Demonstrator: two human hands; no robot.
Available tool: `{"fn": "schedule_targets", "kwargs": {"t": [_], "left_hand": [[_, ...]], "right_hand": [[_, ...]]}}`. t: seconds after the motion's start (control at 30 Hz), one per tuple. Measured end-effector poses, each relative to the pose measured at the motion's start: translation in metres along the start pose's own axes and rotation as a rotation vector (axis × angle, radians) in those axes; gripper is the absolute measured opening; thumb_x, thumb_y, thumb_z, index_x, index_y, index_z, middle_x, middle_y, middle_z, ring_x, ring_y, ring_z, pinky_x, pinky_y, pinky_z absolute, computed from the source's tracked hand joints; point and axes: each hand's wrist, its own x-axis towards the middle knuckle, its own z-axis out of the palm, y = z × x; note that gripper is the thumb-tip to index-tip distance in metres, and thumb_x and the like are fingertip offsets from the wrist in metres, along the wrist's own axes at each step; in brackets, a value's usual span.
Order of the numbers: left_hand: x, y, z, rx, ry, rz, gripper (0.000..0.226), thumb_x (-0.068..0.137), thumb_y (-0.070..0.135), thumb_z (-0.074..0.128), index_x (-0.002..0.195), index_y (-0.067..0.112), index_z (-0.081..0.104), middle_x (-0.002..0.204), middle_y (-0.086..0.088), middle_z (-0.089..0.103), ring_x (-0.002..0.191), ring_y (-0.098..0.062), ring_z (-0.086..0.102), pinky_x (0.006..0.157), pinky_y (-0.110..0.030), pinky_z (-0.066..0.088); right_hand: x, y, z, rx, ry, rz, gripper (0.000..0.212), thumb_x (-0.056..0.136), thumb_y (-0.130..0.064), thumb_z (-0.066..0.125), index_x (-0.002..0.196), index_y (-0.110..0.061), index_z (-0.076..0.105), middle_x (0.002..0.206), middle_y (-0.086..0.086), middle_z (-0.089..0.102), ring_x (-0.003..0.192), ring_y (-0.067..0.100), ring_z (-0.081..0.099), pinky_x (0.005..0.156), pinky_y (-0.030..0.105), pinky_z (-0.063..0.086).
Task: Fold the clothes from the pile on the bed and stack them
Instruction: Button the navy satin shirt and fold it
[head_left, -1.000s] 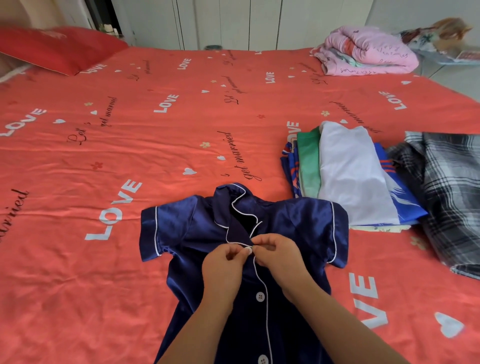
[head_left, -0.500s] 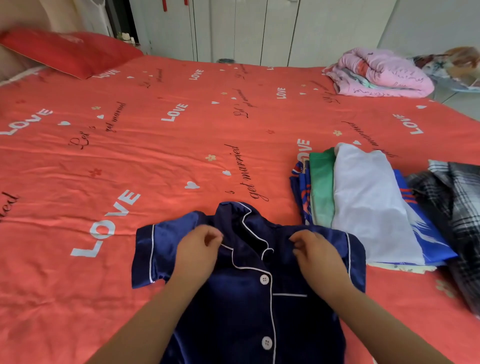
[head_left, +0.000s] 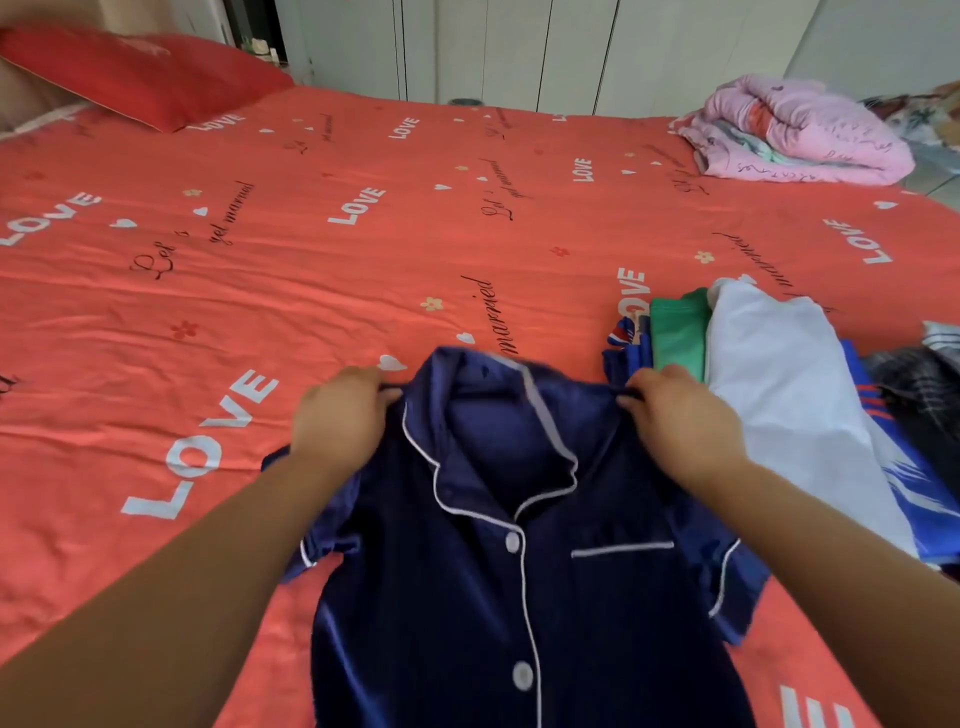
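Satin in navy, piped white, is what the fingers (head_left: 366, 387) of the left hand (head_left: 340, 421) curl into at one shoulder seam. Blur hides where the thumb sits. The right hand (head_left: 683, 421) pinches the other shoulder the same way, its fingertips (head_left: 641, 389) tucked over the cloth. Between them the pyjama shirt (head_left: 519, 597) lies front up on the near part of the bed (head_left: 260, 291), buttoned, with its collar toward the far side and its short sleeves splayed left and right.

The step looks like squaring the shirt before folding. To do it well, I judge both shoulders should be drawn evenly so the placket runs straight. Lift little, since satin slides. Then smooth the body flat and bring each sleeve in over it.

Just right of the shirt sits the stack of folded clothes (head_left: 769, 395), a white piece on top, so the right sleeve should be kept off its edge. A plaid garment (head_left: 914, 379) lies at the right edge.
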Motion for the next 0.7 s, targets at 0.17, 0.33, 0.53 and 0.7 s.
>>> {"fn": "schedule_targets", "kwargs": {"t": [0.17, 0.33, 0.53, 0.7], "left_hand": [[0.009, 0.002, -0.010, 0.089, 0.031, -0.062, 0.042, 0.089, 0.038, 0.054, 0.122, 0.013, 0.054, 0.121, -0.014, 0.055, 0.114, -0.034, 0.048, 0.091, -0.043, 0.036], [-0.054, 0.012, -0.001, -0.094, -0.022, -0.047, 0.046, 0.086, 0.034, 0.060, 0.127, 0.015, 0.053, 0.126, -0.010, 0.054, 0.118, -0.031, 0.046, 0.094, -0.042, 0.036], [-0.176, 0.000, -0.011, -0.370, -0.139, -0.303, 0.067, 0.077, 0.030, 0.073, 0.132, 0.004, 0.044, 0.119, -0.021, 0.052, 0.112, -0.037, 0.048, 0.096, -0.043, 0.038], [-0.220, 0.005, -0.024, -0.523, -0.316, -0.432, 0.032, 0.087, 0.021, 0.061, 0.111, -0.001, 0.058, 0.110, -0.021, 0.064, 0.100, -0.033, 0.059, 0.083, -0.035, 0.045]], "right_hand": [[0.012, -0.010, -0.005, -0.129, 0.014, 0.069, 0.035, 0.089, -0.034, 0.055, 0.116, -0.012, 0.053, 0.114, 0.014, 0.054, 0.108, 0.034, 0.051, 0.084, 0.040, 0.042], [-0.062, -0.020, -0.001, 0.094, 0.074, -0.087, 0.032, 0.080, -0.011, 0.065, 0.112, -0.007, 0.061, 0.110, 0.015, 0.060, 0.101, 0.037, 0.055, 0.086, 0.045, 0.045], [-0.187, 0.013, 0.002, 0.346, -0.127, 0.346, 0.031, 0.083, -0.015, 0.064, 0.113, -0.008, 0.057, 0.106, 0.012, 0.059, 0.102, 0.033, 0.056, 0.088, 0.039, 0.041], [-0.245, 0.024, -0.008, 0.529, -0.531, 0.441, 0.024, 0.082, -0.027, 0.068, 0.102, -0.016, 0.063, 0.085, -0.010, 0.063, 0.076, 0.004, 0.058, 0.063, 0.011, 0.041]]}}
